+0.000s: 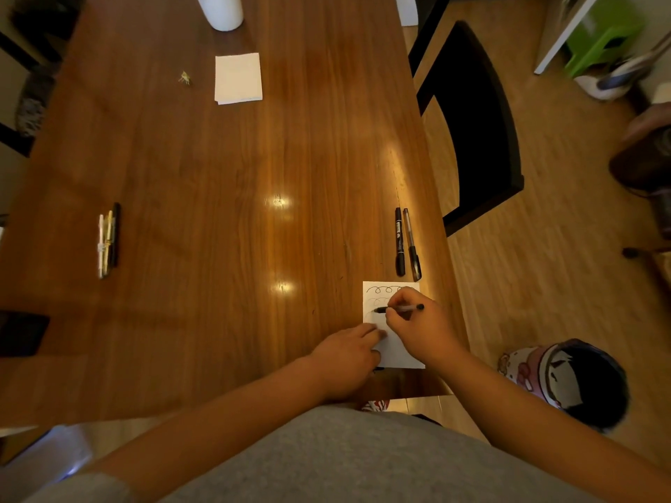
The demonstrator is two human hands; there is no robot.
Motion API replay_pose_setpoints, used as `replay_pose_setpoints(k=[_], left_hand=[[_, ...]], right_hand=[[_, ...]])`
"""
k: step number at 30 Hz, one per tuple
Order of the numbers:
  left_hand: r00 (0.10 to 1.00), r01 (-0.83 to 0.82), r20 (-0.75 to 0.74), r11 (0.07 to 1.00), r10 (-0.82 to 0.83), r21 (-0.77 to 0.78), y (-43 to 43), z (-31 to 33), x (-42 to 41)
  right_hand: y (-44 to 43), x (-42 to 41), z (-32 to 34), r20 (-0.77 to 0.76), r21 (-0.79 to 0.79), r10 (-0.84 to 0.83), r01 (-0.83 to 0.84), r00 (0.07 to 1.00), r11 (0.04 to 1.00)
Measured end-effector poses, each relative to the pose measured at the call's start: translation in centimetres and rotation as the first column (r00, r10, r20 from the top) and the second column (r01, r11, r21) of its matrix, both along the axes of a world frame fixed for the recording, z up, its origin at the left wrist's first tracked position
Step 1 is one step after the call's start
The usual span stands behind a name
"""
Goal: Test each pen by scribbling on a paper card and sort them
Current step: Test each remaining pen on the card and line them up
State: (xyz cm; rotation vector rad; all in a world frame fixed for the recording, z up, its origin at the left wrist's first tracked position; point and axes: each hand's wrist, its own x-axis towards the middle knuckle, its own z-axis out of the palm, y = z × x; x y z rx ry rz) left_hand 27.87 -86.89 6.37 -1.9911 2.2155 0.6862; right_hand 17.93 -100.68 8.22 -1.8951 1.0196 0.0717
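A white paper card [397, 352] lies near the table's front right edge, with looped scribbles along its top. My right hand [417, 326] grips a black pen [399, 308] lying almost level, its tip on the card. My left hand [348, 352] rests on the table with its fingertips pressing the card's left edge. Just beyond the card lie two pens side by side: a black marker [399, 241] and a clear-barrelled pen [412, 245]. A group of several pens [108, 239] lies at the left of the table.
A stack of white cards [238, 78] sits at the back middle, a small yellowish scrap [185, 78] to its left, and a white cylinder [221, 10] at the far edge. A black chair [475, 121] stands right of the wooden table [218, 212]. A dark object [21, 334] lies at the left edge.
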Motion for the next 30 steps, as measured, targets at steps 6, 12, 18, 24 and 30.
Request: replay_pose_setpoints(k=[6, 12, 18, 24, 30], left_hand=[[1.000, 0.017, 0.014, 1.000, -0.017, 0.001, -0.3, 0.0, -0.2], [0.999, 0.030, 0.036, 1.000, -0.030, 0.007, -0.7, 0.0, -0.3], [1.000, 0.029, -0.012, 0.999, -0.029, -0.034, -0.8, 0.0, -0.6], [0.998, -0.001, -0.057, 1.000, 0.001, -0.003, -0.9, 0.3, -0.6], [1.000, 0.008, -0.017, 1.000, -0.008, 0.021, -0.9, 0.3, -0.8]], right_hand=[[-0.2, -0.7, 0.2, -0.003, -0.028, -0.023, 0.023, 1.000, 0.999], [0.0, -1.4, 0.2, -0.026, -0.040, -0.010, 0.009, 1.000, 0.999], [0.4, -1.4, 0.2, -0.002, -0.032, 0.021, -0.021, 1.000, 0.999], [0.2, -1.0, 0.0, 0.019, -0.017, -0.007, 0.007, 1.000, 1.000], [-0.6, -1.3, -0.2, 0.024, -0.051, -0.024, 0.025, 0.999, 0.998]])
